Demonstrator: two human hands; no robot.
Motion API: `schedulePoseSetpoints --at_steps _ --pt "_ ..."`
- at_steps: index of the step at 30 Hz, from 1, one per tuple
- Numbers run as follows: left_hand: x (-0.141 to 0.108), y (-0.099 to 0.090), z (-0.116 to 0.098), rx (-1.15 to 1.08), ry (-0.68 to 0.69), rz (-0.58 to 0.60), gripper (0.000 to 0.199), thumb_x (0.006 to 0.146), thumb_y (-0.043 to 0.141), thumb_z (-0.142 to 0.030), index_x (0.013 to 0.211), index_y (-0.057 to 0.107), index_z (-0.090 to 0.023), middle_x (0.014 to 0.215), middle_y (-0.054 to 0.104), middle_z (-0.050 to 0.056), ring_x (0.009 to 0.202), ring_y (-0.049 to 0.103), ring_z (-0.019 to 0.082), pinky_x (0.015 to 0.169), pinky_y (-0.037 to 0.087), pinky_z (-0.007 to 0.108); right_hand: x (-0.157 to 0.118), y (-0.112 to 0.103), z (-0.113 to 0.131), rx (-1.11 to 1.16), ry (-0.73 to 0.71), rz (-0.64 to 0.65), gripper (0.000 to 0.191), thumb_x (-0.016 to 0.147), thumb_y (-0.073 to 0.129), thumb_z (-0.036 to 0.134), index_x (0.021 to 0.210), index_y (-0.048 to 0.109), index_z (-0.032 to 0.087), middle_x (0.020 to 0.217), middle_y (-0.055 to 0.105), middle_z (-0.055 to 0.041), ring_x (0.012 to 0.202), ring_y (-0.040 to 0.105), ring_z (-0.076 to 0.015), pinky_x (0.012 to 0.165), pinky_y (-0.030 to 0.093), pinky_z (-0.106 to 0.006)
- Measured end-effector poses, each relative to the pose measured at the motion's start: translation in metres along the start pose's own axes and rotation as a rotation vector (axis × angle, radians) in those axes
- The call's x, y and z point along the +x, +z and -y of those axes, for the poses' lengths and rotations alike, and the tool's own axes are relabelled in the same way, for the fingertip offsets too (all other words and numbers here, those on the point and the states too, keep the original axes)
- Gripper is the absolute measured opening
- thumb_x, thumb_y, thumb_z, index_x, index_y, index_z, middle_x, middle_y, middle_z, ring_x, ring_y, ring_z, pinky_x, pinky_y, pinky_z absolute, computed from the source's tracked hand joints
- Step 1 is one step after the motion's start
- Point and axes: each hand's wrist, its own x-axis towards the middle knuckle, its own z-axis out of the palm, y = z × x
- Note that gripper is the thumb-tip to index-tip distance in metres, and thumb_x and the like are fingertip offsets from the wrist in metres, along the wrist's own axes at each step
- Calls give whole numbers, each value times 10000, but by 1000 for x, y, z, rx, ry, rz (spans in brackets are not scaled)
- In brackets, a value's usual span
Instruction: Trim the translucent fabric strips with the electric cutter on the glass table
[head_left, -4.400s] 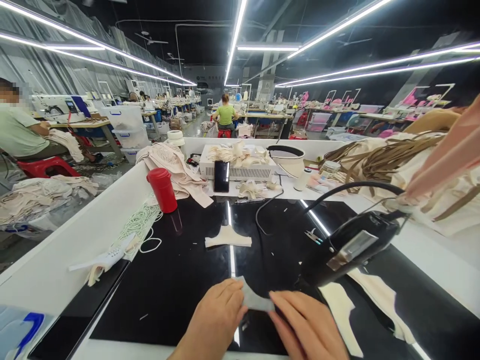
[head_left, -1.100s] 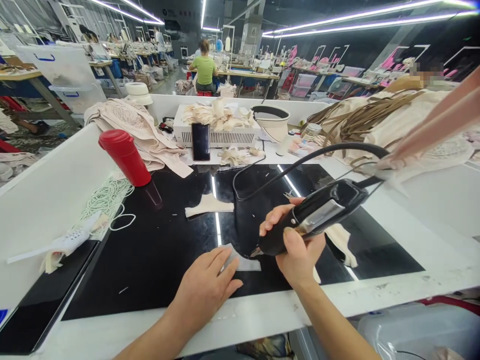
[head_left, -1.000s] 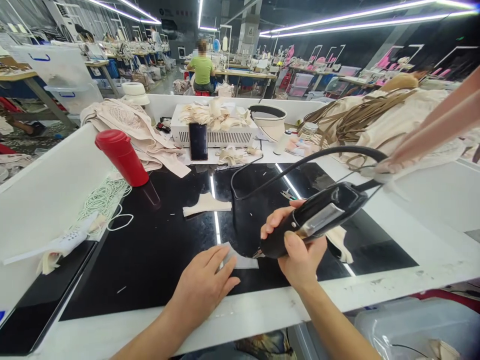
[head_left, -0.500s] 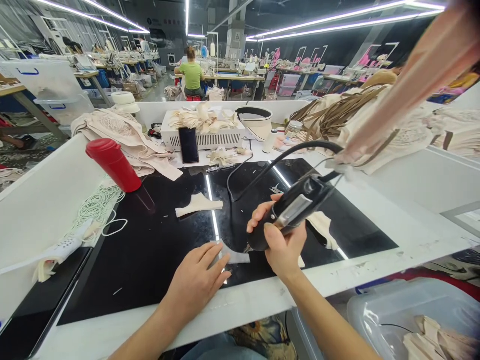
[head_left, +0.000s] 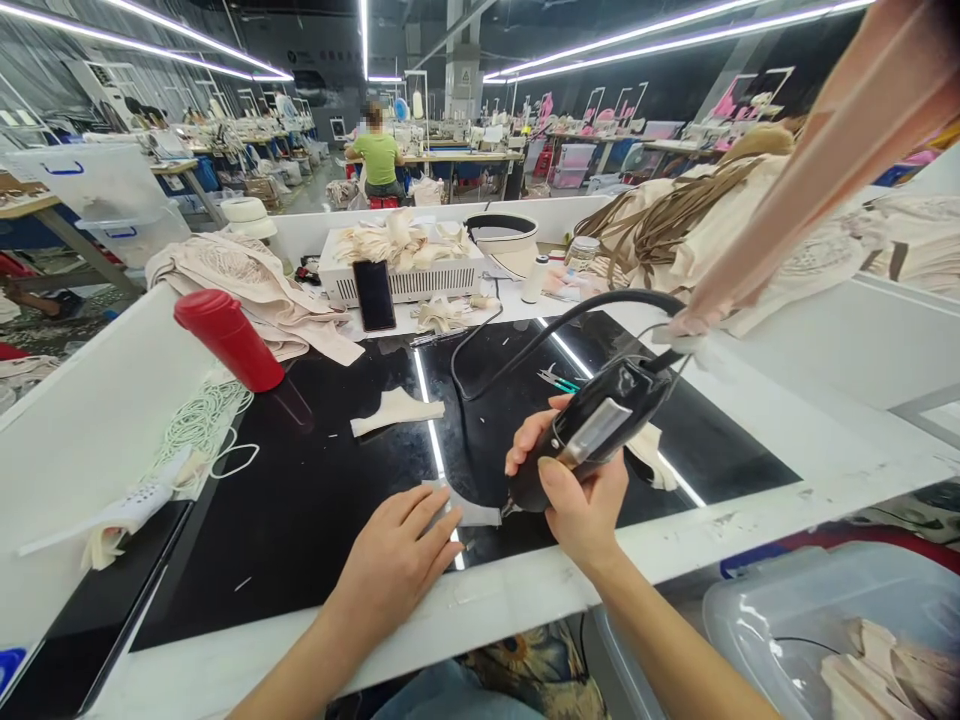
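Observation:
On the glossy black board point(head_left: 300, 500), my left hand point(head_left: 401, 550) lies flat with its fingers spread, resting on the left part of a small curved light piece point(head_left: 476, 513). My right hand point(head_left: 581, 490) is wrapped round a black handheld tool point(head_left: 600, 425) with a thick black cable. The tool's metal tip points down at the right end of the curved piece. Behind the hands a cream fabric piece point(head_left: 396, 410) lies alone on the board. Another cream piece point(head_left: 654, 455) is partly hidden behind the tool and my right hand.
A red bottle point(head_left: 229, 340) and pale green cord point(head_left: 196, 425) are at the left. Farther back are a phone point(head_left: 374, 296), a white vented box point(head_left: 420, 284) and piled fabric point(head_left: 262, 290). Green-handled snips point(head_left: 559, 381) lie beyond the tool. Pink fabric point(head_left: 817, 170) hangs at upper right.
The tool in my right hand has moved slightly right, its tip now at the curved piece's right end. The snips' green handles now show. My left hand has stayed in place on the piece.

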Motion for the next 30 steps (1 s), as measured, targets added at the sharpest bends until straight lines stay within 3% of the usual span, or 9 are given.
schedulePoseSetpoints --at_steps 6,19,30 --pt "9 -7 -6 -6 26 -37 278 1049 477 -268 1213 658 -135 1222 718 82 1164 654 241 1060 518 441 1 -1 4 17 -14 -22 414 846 770 317 1197 553 280 875 638 12 645 615 -138 580 555 -307" --pt "16 7 -17 -61 27 52 331 1066 415 -296 1230 640 -118 1161 710 103 1087 672 236 989 560 395 1 15 0 52 -3 -10 388 848 754 291 1161 525 287 868 637 26 659 609 -132 559 552 -274" --pt "18 6 -20 -39 69 65 313 1063 427 -264 1233 648 -119 1176 714 99 1096 663 233 984 563 401 -1 15 5 -25 -2 -27 349 826 739 254 1093 514 268 836 645 28 624 628 -141 560 579 -299"
